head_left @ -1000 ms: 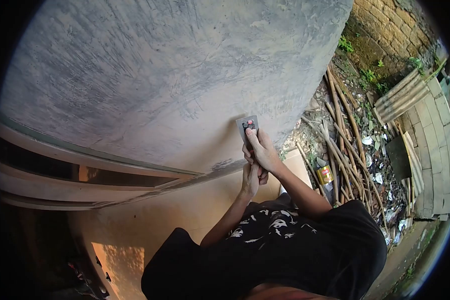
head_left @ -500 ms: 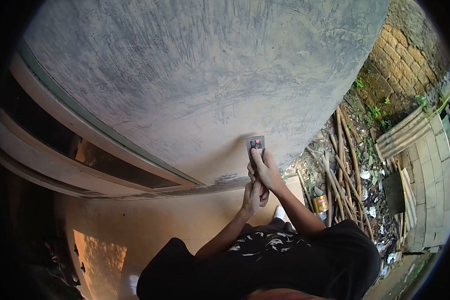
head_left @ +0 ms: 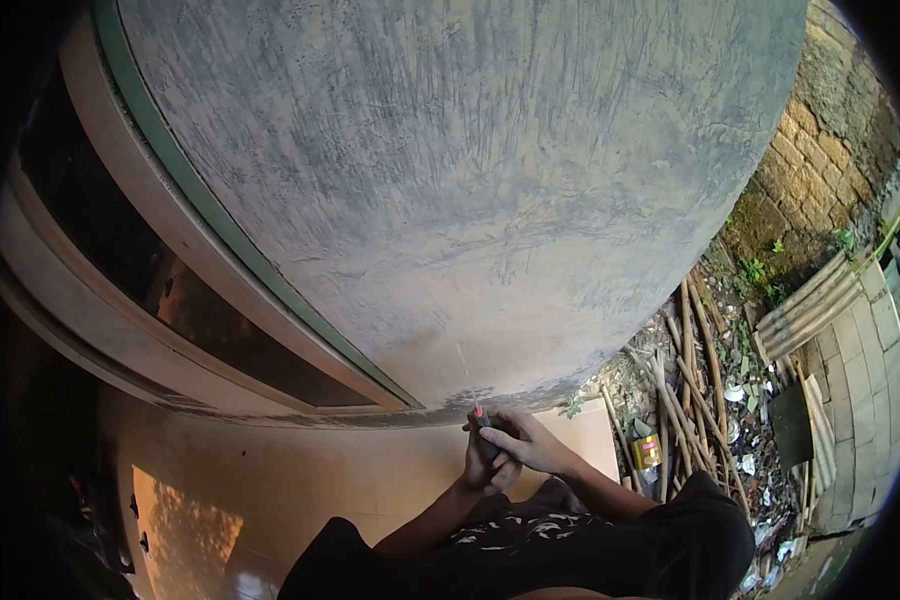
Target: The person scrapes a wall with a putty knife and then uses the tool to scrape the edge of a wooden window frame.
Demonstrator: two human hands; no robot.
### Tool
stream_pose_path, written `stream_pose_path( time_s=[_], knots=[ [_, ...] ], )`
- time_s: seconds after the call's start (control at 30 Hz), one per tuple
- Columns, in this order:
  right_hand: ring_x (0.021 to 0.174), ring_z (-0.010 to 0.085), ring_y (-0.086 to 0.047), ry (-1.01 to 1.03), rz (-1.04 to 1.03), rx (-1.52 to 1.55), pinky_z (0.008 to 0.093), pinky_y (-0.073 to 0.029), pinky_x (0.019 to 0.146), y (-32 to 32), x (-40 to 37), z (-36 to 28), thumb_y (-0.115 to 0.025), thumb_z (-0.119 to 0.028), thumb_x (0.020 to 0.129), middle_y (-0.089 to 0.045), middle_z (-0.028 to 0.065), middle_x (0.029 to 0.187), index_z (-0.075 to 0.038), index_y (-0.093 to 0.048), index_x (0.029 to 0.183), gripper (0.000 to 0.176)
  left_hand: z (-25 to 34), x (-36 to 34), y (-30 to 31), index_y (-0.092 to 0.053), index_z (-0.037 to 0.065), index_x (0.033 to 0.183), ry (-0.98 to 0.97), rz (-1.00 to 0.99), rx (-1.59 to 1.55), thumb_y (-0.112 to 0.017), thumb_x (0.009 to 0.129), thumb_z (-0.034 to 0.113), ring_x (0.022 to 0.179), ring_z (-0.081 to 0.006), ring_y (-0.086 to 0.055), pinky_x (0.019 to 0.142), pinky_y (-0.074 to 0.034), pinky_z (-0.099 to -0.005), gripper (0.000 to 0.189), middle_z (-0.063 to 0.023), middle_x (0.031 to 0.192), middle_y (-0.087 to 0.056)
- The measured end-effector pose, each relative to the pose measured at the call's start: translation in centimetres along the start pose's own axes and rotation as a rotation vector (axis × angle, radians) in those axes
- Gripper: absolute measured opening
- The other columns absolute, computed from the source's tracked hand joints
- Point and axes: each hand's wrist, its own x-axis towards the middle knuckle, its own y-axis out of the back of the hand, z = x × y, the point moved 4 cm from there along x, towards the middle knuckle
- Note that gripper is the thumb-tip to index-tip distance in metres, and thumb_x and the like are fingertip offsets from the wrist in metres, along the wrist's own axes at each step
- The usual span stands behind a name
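Note:
Low in front of my body, I hold a dark scraper [head_left: 486, 442] with a red part showing at its upper end. My left hand [head_left: 477, 468] is closed around it from the left and below. From the right, my right hand [head_left: 532, 443] closes on it, thumb lying across its side. Fingers hide much of the tool, and its flat blade is hard to make out at this angle. Beyond my hands rises the grey, streaked plaster wall [head_left: 470, 200], apart from both of them. A thin pale line shows low on the wall above the tool.
A green-edged window frame [head_left: 220, 235] borders the wall at left. Tan floor tiles [head_left: 320, 465] lie below. At right are wooden poles [head_left: 685, 390], a yellow and red tin [head_left: 646, 452], scattered debris, a corrugated sheet [head_left: 808, 300] and a block wall [head_left: 860, 370].
Both hands have drawn back from the wall toward my body, bringing the scraper along. Its flat face, seen before against the wall, is now turned from view. My view has shifted slightly.

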Motion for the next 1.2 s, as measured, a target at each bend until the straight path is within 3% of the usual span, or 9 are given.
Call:
stream_pose_path(
  time_s=[0.1, 0.2, 0.37, 0.4, 0.43, 0.57, 0.7, 0.93, 1.2],
  knots=[
    [0.084, 0.0130, -0.060, -0.093, 0.017, 0.000, 0.0254, -0.052, 0.066, -1.1, 0.5, 0.1, -0.056, -0.025, 0.093, -0.063, 0.0113, 0.098, 0.000, -0.050, 0.121, 0.039, -0.3, -1.2, 1.4, -0.043, 0.010, 0.061, -0.012, 0.058, -0.009, -0.022, 0.076, 0.084, 0.026, -0.0155, -0.039, 0.025, -0.031, -0.0248, 0.078, -0.0045, 0.043, -0.043],
    [0.098, 0.0179, -0.057, 0.009, 0.028, 0.020, 0.0342, -0.045, 0.089, -2.2, 0.8, -0.5, -0.057, -0.019, 0.092, -0.061, 0.0123, 0.105, -0.001, -0.046, 0.119, 0.034, 0.1, -2.5, 3.1, -0.054, 0.007, 0.084, -0.029, 0.251, 0.125, -0.028, 0.076, 0.083, 0.039, -0.0169, -0.047, 0.033, -0.040, -0.0284, 0.080, -0.0046, 0.057, -0.049],
    [0.099, 0.0213, -0.059, 0.068, 0.141, 0.218, 0.0348, -0.047, 0.088, -1.0, 0.9, 0.1, -0.055, -0.014, 0.093, -0.061, 0.0147, 0.103, 0.000, -0.044, 0.118, 0.031, 1.2, -2.0, 1.0, -0.048, 0.007, 0.105, -0.038, 0.455, 0.559, -0.014, 0.084, 0.075, 0.051, -0.0213, -0.058, 0.040, -0.046, -0.0325, 0.079, -0.0103, 0.066, -0.055],
    [0.100, 0.0223, -0.059, 0.165, 0.184, 0.301, 0.0355, -0.047, 0.088, -0.5, 0.8, -0.1, -0.054, -0.012, 0.093, -0.061, 0.0148, 0.101, 0.001, -0.043, 0.117, 0.029, 1.1, -2.5, 2.1, -0.053, 0.006, 0.109, 0.100, 0.135, 0.612, -0.012, 0.091, 0.065, 0.066, -0.0171, -0.063, 0.059, -0.051, -0.0282, 0.074, -0.0092, 0.078, -0.063],
    [0.079, 0.0149, -0.062, 0.286, 0.302, 0.330, 0.0260, -0.050, 0.067, 0.3, 1.1, 0.1, -0.056, -0.011, 0.092, -0.061, 0.0099, 0.092, 0.001, -0.045, 0.114, 0.028, 1.0, -2.3, 1.9, -0.056, 0.003, 0.100, 0.153, -0.011, 0.669, -0.017, 0.095, 0.059, 0.066, -0.0158, -0.062, 0.060, -0.050, -0.0282, 0.068, -0.0076, 0.076, -0.062],
    [0.042, 0.0086, -0.048, 0.241, 0.389, 0.355, 0.0205, -0.035, 0.035, 4.2, -0.4, -3.2, -0.054, -0.012, 0.093, -0.054, 0.0055, 0.075, -0.002, -0.039, 0.113, 0.026, 2.3, -1.0, -0.9, -0.059, 0.000, 0.090, 0.275, 0.069, 1.087, -0.035, 0.098, 0.040, 0.061, -0.0139, -0.060, 0.059, -0.048, -0.0270, 0.046, -0.0060, 0.074, -0.063],
    [0.041, 0.0068, -0.044, 0.242, 0.438, 0.326, 0.0206, -0.032, 0.035, 6.8, -1.5, -4.5, -0.051, -0.014, 0.095, -0.052, 0.0035, 0.071, -0.001, -0.045, 0.108, 0.019, 6.1, 0.8, -4.2, -0.061, -0.003, 0.085, 0.112, 0.126, 1.468, -0.055, 0.092, 0.018, 0.060, -0.0129, -0.059, 0.057, -0.047, -0.0266, 0.023, -0.0067, 0.073, -0.064],
    [0.046, 0.0063, -0.045, 0.253, 0.394, 0.166, 0.0218, -0.036, 0.039, 10.3, -5.2, -4.1, -0.046, -0.015, 0.096, -0.051, 0.0017, 0.073, 0.000, -0.049, 0.110, 0.021, 10.5, 5.8, -14.3, -0.064, -0.001, 0.080, -0.118, -0.015, 2.036, -0.063, 0.085, 0.014, 0.058, -0.0173, -0.061, 0.053, -0.047, -0.0282, 0.016, -0.0096, 0.071, -0.065],
    [0.039, 0.0058, -0.037, 0.609, 0.848, 0.374, 0.0194, -0.026, 0.031, 19.9, -7.4, -4.9, -0.042, -0.023, 0.099, -0.047, 0.0013, 0.075, -0.005, -0.046, 0.111, 0.021, 4.2, 13.7, -20.1, -0.059, 0.003, 0.072, -0.499, -0.684, 2.235, -0.068, 0.077, 0.010, 0.061, -0.0237, -0.060, 0.053, -0.048, -0.0330, 0.013, -0.0085, 0.069, -0.061]
  ],
)
